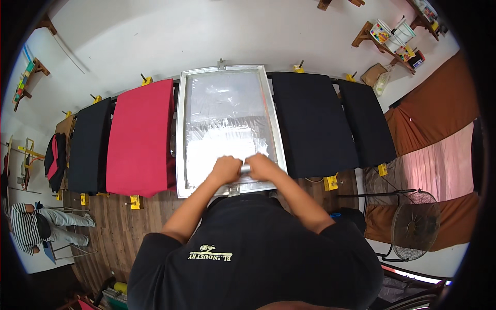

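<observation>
Both bare fists, the left hand (227,169) and the right hand (261,167), are closed side by side around a grey squeegee-like handle (246,169), which sits near the lower edge of a metal screen-printing frame (181,129) at 12 o'clock. The paired grip probably keeps pressure even across the mesh; the blade is hidden. Red fabric (139,137) lies at 9 o'clock and black fabric (312,124) at 2 o'clock, spread flat over boards in a row, likely to keep each face smooth. Yellow brackets (135,202) line the row's edges, over a wood-plank floor (116,222). Against the white wall (170,31), a shelf of tubs (381,32) sits at 2 o'clock; a round-caged fan (415,225) stands at 4, and a person in a striped top (26,227) is at 8.
</observation>
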### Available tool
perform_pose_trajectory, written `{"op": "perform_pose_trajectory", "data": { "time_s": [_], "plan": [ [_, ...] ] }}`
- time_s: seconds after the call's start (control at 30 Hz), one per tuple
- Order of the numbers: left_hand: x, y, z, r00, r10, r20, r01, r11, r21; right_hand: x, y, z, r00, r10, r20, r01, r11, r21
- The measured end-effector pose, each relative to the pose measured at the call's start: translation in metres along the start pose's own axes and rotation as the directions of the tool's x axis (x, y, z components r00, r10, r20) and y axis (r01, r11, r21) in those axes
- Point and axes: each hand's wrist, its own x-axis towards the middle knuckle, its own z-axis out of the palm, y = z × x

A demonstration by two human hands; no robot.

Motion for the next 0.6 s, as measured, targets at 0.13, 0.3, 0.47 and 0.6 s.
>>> {"op": "perform_pose_trajectory", "data": {
  "time_s": [0.13, 0.3, 0.47, 0.6],
  "plan": [
    [-0.02, 0.022, -0.004, 0.999, -0.001, 0.041, 0.002, 1.0, -0.024, -0.031, -0.01, 0.013, 0.999, 0.028, -0.031, -0.026, 0.998, 0.062],
    [0.004, 0.006, -0.018, 0.983, -0.034, 0.178, 0.05, 0.995, -0.088, -0.005, 0.004, -0.01, 0.993, -0.027, 0.111, 0.014, 0.993, 0.118],
    [0.036, -0.021, -0.028, 0.996, -0.069, 0.049, 0.071, 0.997, -0.025, 0.034, 0.015, -0.03, 0.998, -0.057, 0.026, 0.056, 0.998, 0.04],
    [0.051, -0.025, -0.01, 0.977, -0.042, -0.211, 0.056, 0.996, 0.064, 0.043, 0.021, -0.022, 0.973, -0.013, -0.232, 0.026, 0.998, 0.052]
  ]
}}
